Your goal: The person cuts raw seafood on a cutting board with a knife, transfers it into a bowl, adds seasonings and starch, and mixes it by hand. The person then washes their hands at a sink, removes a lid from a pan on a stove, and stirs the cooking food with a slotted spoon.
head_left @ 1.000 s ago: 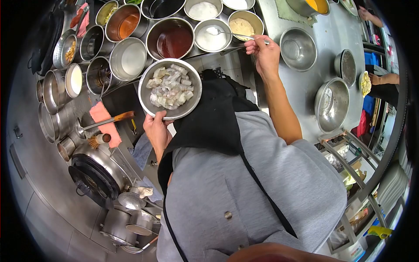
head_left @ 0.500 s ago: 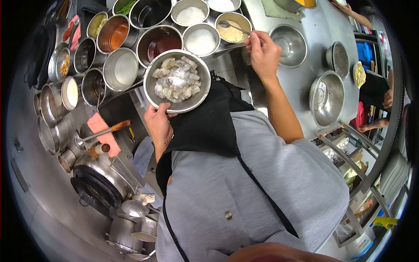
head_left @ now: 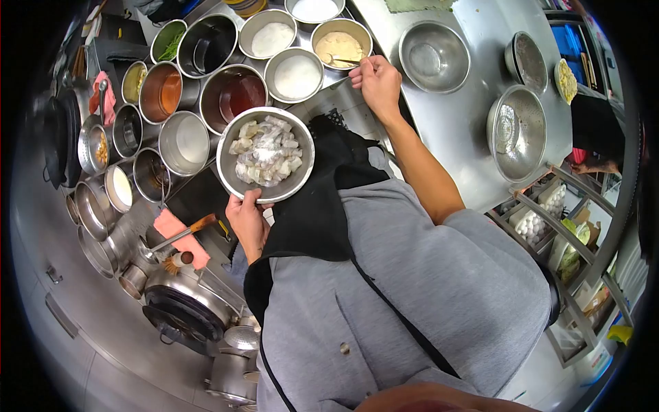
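My left hand (head_left: 248,220) grips the near rim of a metal bowl (head_left: 307,168). Pale, translucent pieces of what looks like raw shrimp (head_left: 266,159) fill it, with some white powder on top. Up and to the right, my right hand (head_left: 377,84) is closed on the handle of a metal spoon (head_left: 349,61). The spoon's bowl end dips into a pot of pale yellow powder (head_left: 340,44). Beside that pot stands a pot of white powder (head_left: 294,75), just above the held bowl.
Pots with red sauce (head_left: 234,96), orange sauce (head_left: 162,93) and dark liquid (head_left: 206,47) stand at the upper left. On the steel counter (head_left: 449,130) rest an empty steel bowl (head_left: 434,58) and a perforated bowl (head_left: 518,130). Another person's hand shows at the right edge.
White powder has appeared on the pieces in my bowl. My right hand has brought the spoon from the white powder pot into the yellow powder. The view has shifted.
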A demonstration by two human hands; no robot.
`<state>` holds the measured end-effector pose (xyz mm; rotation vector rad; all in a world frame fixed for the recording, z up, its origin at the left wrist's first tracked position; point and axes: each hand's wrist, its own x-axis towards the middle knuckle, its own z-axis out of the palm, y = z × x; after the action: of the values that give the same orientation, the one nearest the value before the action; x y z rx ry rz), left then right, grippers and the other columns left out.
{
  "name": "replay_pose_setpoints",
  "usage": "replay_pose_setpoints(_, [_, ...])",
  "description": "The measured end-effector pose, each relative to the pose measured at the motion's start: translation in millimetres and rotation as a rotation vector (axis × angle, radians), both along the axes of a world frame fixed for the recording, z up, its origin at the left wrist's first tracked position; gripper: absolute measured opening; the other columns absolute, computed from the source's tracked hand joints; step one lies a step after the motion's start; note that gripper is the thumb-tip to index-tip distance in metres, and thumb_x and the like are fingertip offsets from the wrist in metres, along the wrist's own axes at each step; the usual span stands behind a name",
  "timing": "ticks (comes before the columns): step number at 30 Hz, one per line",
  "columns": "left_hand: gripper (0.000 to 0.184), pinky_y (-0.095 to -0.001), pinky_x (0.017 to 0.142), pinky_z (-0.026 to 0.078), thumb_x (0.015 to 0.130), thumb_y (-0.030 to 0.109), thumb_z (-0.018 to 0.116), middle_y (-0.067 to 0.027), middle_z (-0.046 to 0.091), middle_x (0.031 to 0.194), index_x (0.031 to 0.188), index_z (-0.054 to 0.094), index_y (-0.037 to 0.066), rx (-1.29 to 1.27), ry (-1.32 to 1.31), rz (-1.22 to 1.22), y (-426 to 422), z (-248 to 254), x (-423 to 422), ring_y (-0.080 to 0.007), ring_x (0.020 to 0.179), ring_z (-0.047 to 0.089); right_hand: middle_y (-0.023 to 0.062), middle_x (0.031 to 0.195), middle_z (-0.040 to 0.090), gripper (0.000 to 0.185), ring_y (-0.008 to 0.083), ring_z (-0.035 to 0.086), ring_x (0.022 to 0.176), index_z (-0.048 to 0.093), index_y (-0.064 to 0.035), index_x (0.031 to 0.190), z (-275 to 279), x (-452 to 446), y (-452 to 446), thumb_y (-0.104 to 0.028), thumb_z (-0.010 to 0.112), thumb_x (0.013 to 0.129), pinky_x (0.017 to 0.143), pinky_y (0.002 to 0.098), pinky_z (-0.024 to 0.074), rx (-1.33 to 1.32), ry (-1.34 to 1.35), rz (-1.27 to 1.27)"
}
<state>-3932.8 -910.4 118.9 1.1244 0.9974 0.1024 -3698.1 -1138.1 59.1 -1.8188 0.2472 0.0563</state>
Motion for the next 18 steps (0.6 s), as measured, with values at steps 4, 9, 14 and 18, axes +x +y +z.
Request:
replay_pose_setpoints(4, [0.014, -0.0255, 0.052, 0.054, 0.082, -0.002, 0.056, -0.0082, 0.064, 0.085, 0.096, 0.059, -0.003, 0.013, -0.001, -0.020, 2.5, 3.2, 5.0, -0.0140, 0.063, 0.062, 0.0144, 0.072, 0.067, 0.020, 0.0146, 0.062, 0.057, 0.058, 0.0076, 0.089, -6.0, -2.3, -4.0, -0.010, 0.049, 0.096, 0.054, 0.0275, 0.0539, 0.291, 0.033, -0.078])
replay_pose_setpoints(9, [0.016, -0.0257, 0.053, 0.050, 0.083, 0.000, 0.056, -0.0077, 0.063, 0.084, 0.099, 0.057, -0.002, 0.019, -0.002, -0.043, 4.0, 4.5, 9.8, -0.0144, 0.062, 0.060, 0.0180, 0.077, 0.066, 0.018, 0.0171, 0.062, 0.060, 0.054, 0.0090, 0.097, 7.8, -15.1, -12.3, -0.008, 0.049, 0.096, 0.056, 0.0280, 0.0543, 0.453, -0.007, -0.137])
replay_pose_setpoints(14, [0.016, -0.0250, 0.053, 0.052, 0.083, -0.001, 0.056, -0.0072, 0.063, 0.084, 0.099, 0.058, -0.002, 0.012, -0.026, -0.048, 4.2, 3.0, 18.2, -0.0133, 0.063, 0.061, 0.0190, 0.078, 0.065, 0.019, 0.0178, 0.062, 0.063, 0.053, 0.0078, 0.097, 38.4, -28.9, -19.4, -0.011, 0.050, 0.097, 0.058, 0.0291, 0.0546, 0.477, -0.047, -0.164])
replay_pose_setpoints(18, [0.017, -0.0245, 0.053, 0.052, 0.082, -0.002, 0.056, -0.0069, 0.064, 0.085, 0.100, 0.058, -0.002, 0.015, -0.049, -0.060, 2.5, 2.8, 26.1, -0.0130, 0.064, 0.061, 0.0186, 0.078, 0.066, 0.021, 0.0175, 0.062, 0.062, 0.054, 0.0083, 0.097, 51.4, -31.3, -25.4, -0.012, 0.050, 0.097, 0.058, 0.0290, 0.0548, 0.447, -0.075, -0.163])
